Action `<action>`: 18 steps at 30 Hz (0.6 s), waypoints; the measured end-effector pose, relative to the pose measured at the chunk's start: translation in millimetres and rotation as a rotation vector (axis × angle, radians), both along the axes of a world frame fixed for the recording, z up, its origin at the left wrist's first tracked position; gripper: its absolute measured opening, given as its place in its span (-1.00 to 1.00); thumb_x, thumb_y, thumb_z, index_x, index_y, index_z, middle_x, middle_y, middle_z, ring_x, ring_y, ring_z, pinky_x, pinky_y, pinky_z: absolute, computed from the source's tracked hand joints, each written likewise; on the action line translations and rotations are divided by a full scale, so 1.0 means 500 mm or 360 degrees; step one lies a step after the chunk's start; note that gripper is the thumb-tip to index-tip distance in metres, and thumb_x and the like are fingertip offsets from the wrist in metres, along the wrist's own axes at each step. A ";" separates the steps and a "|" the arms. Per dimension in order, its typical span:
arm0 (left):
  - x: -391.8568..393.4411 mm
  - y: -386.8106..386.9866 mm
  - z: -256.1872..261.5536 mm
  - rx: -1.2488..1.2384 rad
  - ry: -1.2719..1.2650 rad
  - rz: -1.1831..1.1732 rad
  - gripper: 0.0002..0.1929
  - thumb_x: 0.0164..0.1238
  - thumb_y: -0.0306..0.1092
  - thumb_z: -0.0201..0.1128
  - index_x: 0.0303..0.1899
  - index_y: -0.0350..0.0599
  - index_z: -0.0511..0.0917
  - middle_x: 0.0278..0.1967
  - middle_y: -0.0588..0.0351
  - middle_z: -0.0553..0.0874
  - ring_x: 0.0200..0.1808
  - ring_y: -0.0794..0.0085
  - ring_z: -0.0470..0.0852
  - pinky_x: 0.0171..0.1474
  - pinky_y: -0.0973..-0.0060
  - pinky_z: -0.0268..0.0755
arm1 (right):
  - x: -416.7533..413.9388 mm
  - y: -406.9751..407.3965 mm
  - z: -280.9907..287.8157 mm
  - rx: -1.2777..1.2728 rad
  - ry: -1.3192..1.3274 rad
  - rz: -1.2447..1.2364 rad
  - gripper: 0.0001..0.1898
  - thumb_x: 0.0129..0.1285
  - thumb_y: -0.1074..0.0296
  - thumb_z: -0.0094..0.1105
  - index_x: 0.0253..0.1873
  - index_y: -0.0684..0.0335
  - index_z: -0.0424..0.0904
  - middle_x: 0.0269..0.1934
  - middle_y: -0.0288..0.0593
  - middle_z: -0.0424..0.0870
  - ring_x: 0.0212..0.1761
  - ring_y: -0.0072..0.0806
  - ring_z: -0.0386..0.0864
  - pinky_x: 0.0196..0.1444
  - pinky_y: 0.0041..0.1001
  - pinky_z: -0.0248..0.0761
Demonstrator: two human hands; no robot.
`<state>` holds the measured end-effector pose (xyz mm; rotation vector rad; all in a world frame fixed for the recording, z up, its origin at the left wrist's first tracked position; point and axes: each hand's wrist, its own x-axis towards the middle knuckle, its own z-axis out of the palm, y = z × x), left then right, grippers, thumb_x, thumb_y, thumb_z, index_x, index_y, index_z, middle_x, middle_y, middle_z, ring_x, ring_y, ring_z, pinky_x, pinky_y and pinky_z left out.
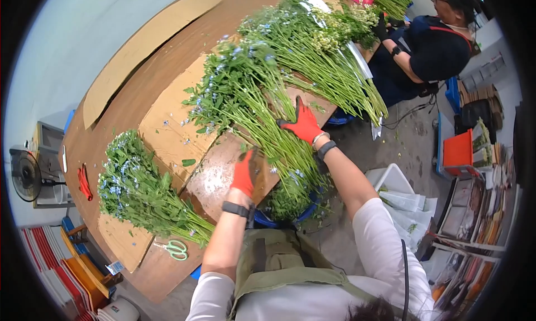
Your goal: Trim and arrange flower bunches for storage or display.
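Observation:
Red-and-black work gloves cover both my hands. My right hand [302, 122] rests, fingers spread, on the green stems of a large pile of blue-flowered stems [259, 107]. My left hand [246, 172] is over the bare table board left of those stems, somewhat blurred; its fingers' hold cannot be made out. Another bundle of blue-flowered stems [142, 191] lies to the left, with green-handled scissors [176, 249] near its cut ends. Farther right lies a pile of long stems [331, 73] with blue and pale flowers.
A co-worker [435, 48] stands at the upper right, handling pale flowers. Flat cardboard [167, 124] covers part of the wooden table [121, 115]. A blue tub [310, 212] with greenery stands below the edge, and a white bin [391, 176] on the floor. A spare red glove [84, 182] lies left.

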<state>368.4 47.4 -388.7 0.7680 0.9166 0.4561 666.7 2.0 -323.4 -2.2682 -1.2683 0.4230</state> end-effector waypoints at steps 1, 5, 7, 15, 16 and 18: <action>0.084 -0.028 0.061 -0.0331 0.0079 0.0290 -0.64 0.56 -0.15 0.39 0.18 -0.14 0.63 -0.10 0.25 0.71 -0.16 0.50 0.61 -0.09 0.43 0.51 | 0.028 -0.027 -0.019 -0.0035 -0.0016 -0.0036 0.37 0.06 -0.45 0.51 0.71 0.38 -0.07 0.53 0.39 0.35 0.57 0.27 0.29 0.59 -0.04 0.20; 0.118 -0.049 0.100 -0.0117 -0.0118 0.0259 -0.53 0.58 -0.13 0.38 0.29 -0.23 0.53 0.04 0.11 0.74 -0.05 0.47 0.67 -0.03 0.42 0.55 | -0.060 0.012 -0.002 -0.0203 0.0379 0.0046 0.25 0.13 -0.25 0.54 0.67 0.48 0.02 0.50 0.45 0.39 0.52 0.16 0.43 0.53 -0.13 0.32; 0.161 -0.050 0.093 -0.0003 -0.0216 0.0248 -0.69 0.59 0.00 0.35 0.04 -0.03 0.63 -0.38 0.29 0.64 -0.49 0.58 0.51 -0.45 0.49 0.34 | -0.075 -0.015 -0.061 0.0139 0.0806 0.0113 0.16 0.16 0.08 0.65 0.71 0.32 0.02 0.45 0.16 0.55 0.50 -0.12 0.50 0.53 -0.24 0.34; -0.020 -0.080 0.169 -0.0316 -0.0535 0.0765 -0.72 0.71 -0.05 0.20 0.12 -0.02 0.60 -0.07 0.23 0.72 0.02 0.44 0.67 0.18 0.37 0.55 | -0.402 -0.019 0.081 0.0208 0.1080 0.0090 0.06 0.10 0.32 0.56 0.68 0.29 0.12 0.41 0.23 0.57 0.46 -0.01 0.56 0.46 -0.23 0.45; -0.048 -0.086 0.160 -0.0245 -0.0521 0.0765 -0.66 0.72 -0.03 0.18 0.20 -0.07 0.56 0.03 0.17 0.72 0.10 0.41 0.68 0.21 0.34 0.56 | -0.423 -0.023 0.064 0.0262 0.1033 0.0117 0.07 0.10 0.31 0.58 0.68 0.30 0.12 0.41 0.24 0.56 0.47 0.02 0.55 0.47 -0.21 0.44; -0.117 -0.097 0.154 -0.0095 -0.0381 0.0780 -0.61 0.73 -0.01 0.17 0.25 -0.11 0.52 0.06 0.11 0.72 0.07 0.39 0.71 0.13 0.31 0.62 | -0.480 -0.026 0.052 0.0405 0.0924 0.0216 0.02 0.11 0.22 0.60 0.63 0.33 0.19 0.36 0.29 0.57 0.41 0.13 0.56 0.44 -0.16 0.45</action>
